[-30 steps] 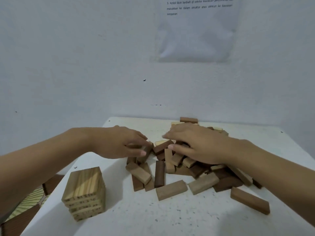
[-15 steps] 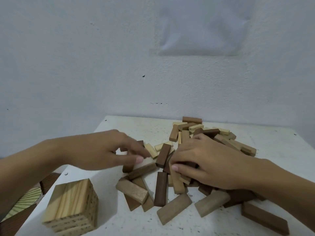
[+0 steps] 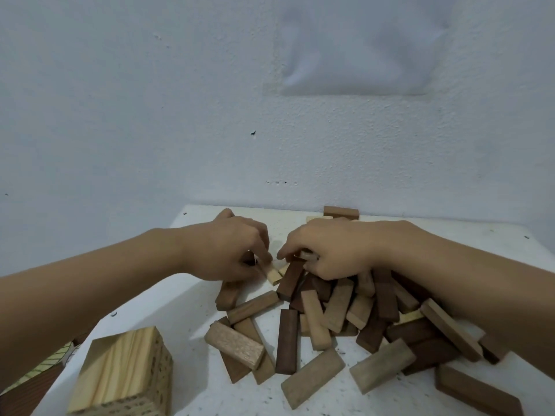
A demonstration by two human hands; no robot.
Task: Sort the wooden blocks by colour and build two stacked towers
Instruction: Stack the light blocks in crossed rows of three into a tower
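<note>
Pale wood is what this step is after, judging from the head view: a finished-looking pale tower point(image 3: 126, 376) stands at the near left corner of the table point(image 3: 180, 310), well apart from the mixed pile point(image 3: 345, 310) of light and dark pieces in the middle

The pale block point(image 3: 274, 276) lies at the pile's left edge, in the gap between the two hands. Its upper end is tucked under the left hand point(image 3: 228, 253) and its long axis slants down and to the right, toward a dark block point(image 3: 289, 280) that it lies just beside

The left hand is plainly the nearer one. Its fingers are curled, with thumb and forefinger closed on the block's upper end in what looks like a pinch

The right hand point(image 3: 333, 250) rests on top of the pile with its fingers bent down among the pieces. Whether they grasp one cannot be told

A lift would best go up and to the left, along the block's own slant and away from the dark neighbour, then across toward the tower
</note>
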